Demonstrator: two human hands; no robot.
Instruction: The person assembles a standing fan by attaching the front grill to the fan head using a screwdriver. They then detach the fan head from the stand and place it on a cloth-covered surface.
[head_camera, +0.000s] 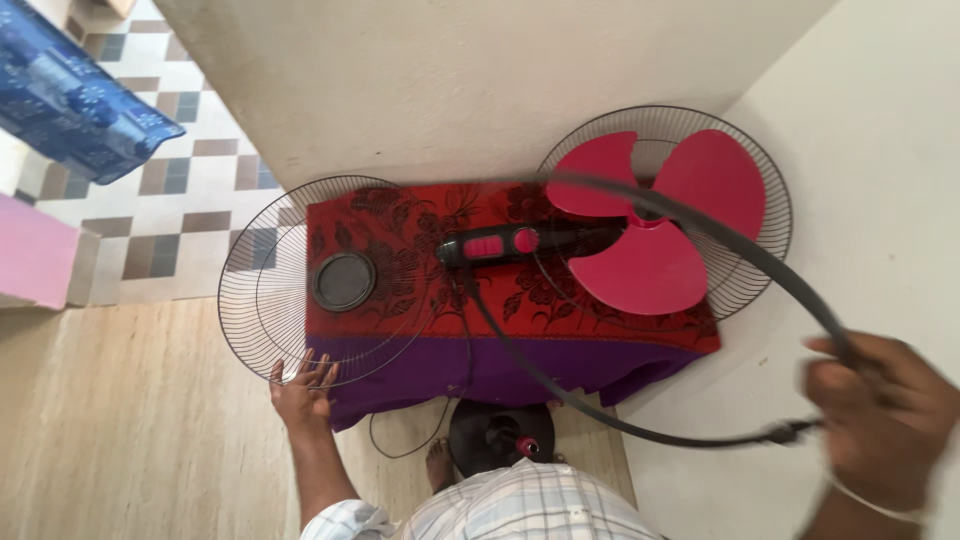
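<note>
**A:** What's the left hand (303, 389) doing?

**B:** It's lying open, fingers spread, touching the rim of the wire fan guard (290, 285) that's sitting half on the red cloth (500, 300).

**A:** And the right hand (880, 420)?

**B:** It's gripping the black ring (700, 225), which is arcing over the red fan blade (650, 225) and second guard (760, 190).

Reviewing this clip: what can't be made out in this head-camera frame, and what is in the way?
- Right hand, head view: motion-blurred; its grip on the black ring cannot be read.
- Fan base: partly hidden by the cloth-covered table and the person's shirt.
- Rear grille: largely covered by the red fan blade.
- Left hand: touches the front grille; its fingertips' hold is unclear.
</note>
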